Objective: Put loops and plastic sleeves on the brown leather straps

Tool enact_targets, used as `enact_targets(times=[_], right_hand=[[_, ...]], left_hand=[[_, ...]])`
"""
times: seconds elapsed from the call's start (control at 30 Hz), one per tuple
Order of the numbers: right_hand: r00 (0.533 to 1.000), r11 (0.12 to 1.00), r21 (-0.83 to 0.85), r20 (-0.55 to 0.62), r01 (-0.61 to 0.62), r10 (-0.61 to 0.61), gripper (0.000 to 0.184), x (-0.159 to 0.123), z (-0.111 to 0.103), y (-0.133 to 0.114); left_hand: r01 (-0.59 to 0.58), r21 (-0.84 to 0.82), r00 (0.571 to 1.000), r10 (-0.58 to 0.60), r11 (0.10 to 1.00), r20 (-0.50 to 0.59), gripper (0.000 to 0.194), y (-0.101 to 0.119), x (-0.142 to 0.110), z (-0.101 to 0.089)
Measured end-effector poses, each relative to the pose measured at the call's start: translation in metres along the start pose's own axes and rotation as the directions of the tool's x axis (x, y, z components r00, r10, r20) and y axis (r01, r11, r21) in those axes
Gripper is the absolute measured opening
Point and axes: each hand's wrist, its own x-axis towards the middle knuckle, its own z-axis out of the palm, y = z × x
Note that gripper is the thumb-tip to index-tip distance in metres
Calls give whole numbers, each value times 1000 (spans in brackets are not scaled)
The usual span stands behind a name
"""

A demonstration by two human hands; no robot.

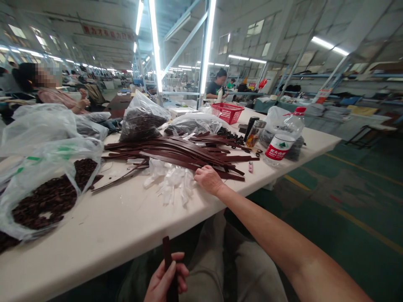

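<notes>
My left hand [181, 274], low in front of my lap, is closed round a dark brown flat strip [166, 247] that stands upright between thumb and fingers. Over the table, my right hand [208, 179] has its fingers curled together at the near side of a heap of long brown strips [176, 149]. What its fingertips hold, if anything, is hidden. Just left of that hand lie crumpled white translucent plastic scraps [171, 180]. A small pink tool [250, 167] rests to the right of the strips.
At left, an open plastic bag [90, 191] holds small brown pieces. Behind the strips stand a filled bag [141, 119] and a red basket [227, 113]. A glass flask [255, 133] and a large bottle [280, 144] stand at right. Other people [217, 84] sit farther back.
</notes>
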Motion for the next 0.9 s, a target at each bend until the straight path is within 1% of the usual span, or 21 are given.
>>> enact_targets(times=[0.07,0.1,0.17,0.23,0.33,0.37,0.43,0.5,0.57,0.63,0.7,0.8,0.83,0.87,0.9], right_hand=[[992,991,120,-107,-60,73,18,-3,-3,-5],[979,977,191,-162,-95,127,17,-5,-6,-9],[934,925,343,-247,-166,259,19,-9,-11,-18],[872,843,488,-285,-225,397,23,-12,-16,-24],[793,695,666,-253,-273,554,27,-16,-18,-26],[777,644,711,-222,-284,589,26,-18,-18,-26],[762,546,778,-142,-309,632,24,-24,-17,-25],[758,459,825,-58,-330,649,23,-36,-18,-30],[761,379,863,9,-333,648,22,-56,-20,-41],[765,302,895,64,-328,640,25,-85,-24,-61],[774,198,927,135,-320,619,32,-119,-28,-85],[801,-18,945,288,-328,525,41,-171,-36,-123],[813,-68,937,332,-343,479,46,-186,-38,-135],[822,-96,926,369,-365,433,51,-200,-40,-145],[827,-106,914,400,-392,394,57,-212,-43,-155]], left_hand=[[10,-14,1000,-10,1000,-29,48,6,-2,3],[13,-12,999,-13,1000,-41,47,9,-3,5],[0,4,999,0,1000,-46,48,18,-6,9],[-34,19,999,34,999,-21,49,26,-7,13],[-66,6,998,66,998,10,49,35,-9,21],[-65,-6,998,65,998,14,49,37,-9,24],[-66,-35,997,67,997,31,49,42,-11,30],[-88,-61,993,92,994,68,47,48,-16,35],[-133,-80,983,142,988,117,45,54,-22,40],[-178,-89,966,191,980,174,43,57,-30,42],[-192,-85,950,207,978,235,43,58,-36,42],[-154,-70,934,168,986,314,44,55,-45,41],[-130,-68,931,145,989,335,45,53,-48,40],[-103,-71,928,122,992,352,46,52,-50,40],[-74,-77,925,98,994,368,47,50,-52,41]])
